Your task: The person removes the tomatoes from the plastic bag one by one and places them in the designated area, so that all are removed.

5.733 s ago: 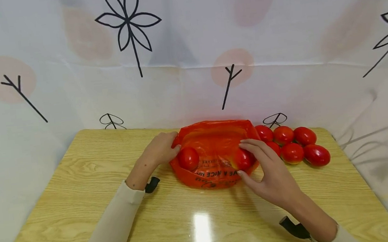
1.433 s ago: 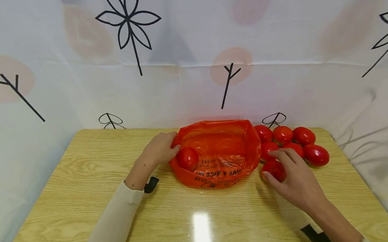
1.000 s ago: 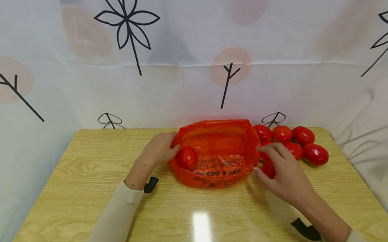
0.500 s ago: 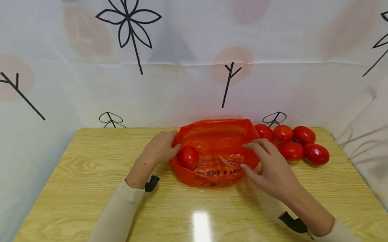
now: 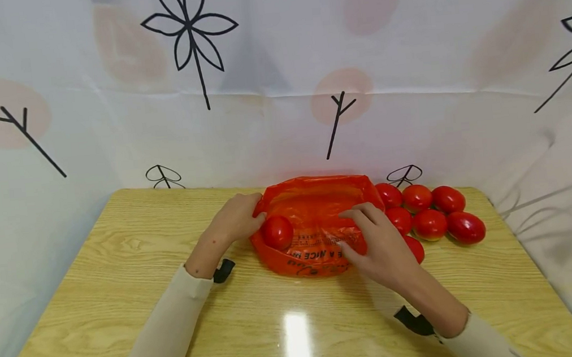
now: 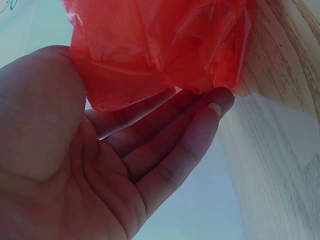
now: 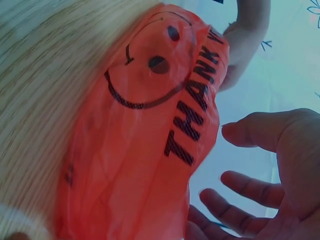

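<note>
A red plastic bag (image 5: 314,207) with black print lies with its mouth spread wide on the table. Its left rim is gripped by my left hand (image 5: 233,220); in the left wrist view the film sits between thumb and fingers (image 6: 170,160). One tomato (image 5: 277,233) rests inside the bag on the left. Over the bag's right part hangs my right hand (image 5: 386,249), fingers parted and holding nothing, as the right wrist view also shows. A tomato (image 5: 416,248) lies just outside the bag, partly hidden behind the right hand.
Several more glossy tomatoes (image 5: 430,224) lie grouped at the table's back right, next to the bag. The wooden table (image 5: 218,332) ends at the back against a white patterned cloth (image 5: 274,49).
From 5.7 to 1.4 seconds ago, my right hand carried a tomato from the bag to the group. Then it let go and came back left over the bag. The left hand kept its place.
</note>
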Demonstrator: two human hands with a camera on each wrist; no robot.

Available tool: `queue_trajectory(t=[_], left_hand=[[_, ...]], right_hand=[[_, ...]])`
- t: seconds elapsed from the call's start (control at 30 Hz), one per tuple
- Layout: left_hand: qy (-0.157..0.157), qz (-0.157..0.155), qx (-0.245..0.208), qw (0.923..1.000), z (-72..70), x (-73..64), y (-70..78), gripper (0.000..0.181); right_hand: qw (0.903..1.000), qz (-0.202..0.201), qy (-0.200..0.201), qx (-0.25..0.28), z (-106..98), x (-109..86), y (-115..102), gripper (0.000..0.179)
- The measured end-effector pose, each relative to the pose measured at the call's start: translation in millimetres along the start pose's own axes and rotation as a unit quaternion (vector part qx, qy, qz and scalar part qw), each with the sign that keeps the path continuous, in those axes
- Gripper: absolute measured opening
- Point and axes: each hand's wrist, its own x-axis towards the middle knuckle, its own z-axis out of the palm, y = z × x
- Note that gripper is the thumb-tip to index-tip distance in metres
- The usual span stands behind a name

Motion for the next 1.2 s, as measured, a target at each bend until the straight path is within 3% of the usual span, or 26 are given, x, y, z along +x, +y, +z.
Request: queue_trajectory(t=[1.2], left_hand=[[0.002, 0.01, 0.002, 1.0, -0.8, 0.8, -1.3, 0.022]], right_hand=[[0.9972, -0.024, -0.068, 0.022, 28, 39.1, -33, 0.058]])
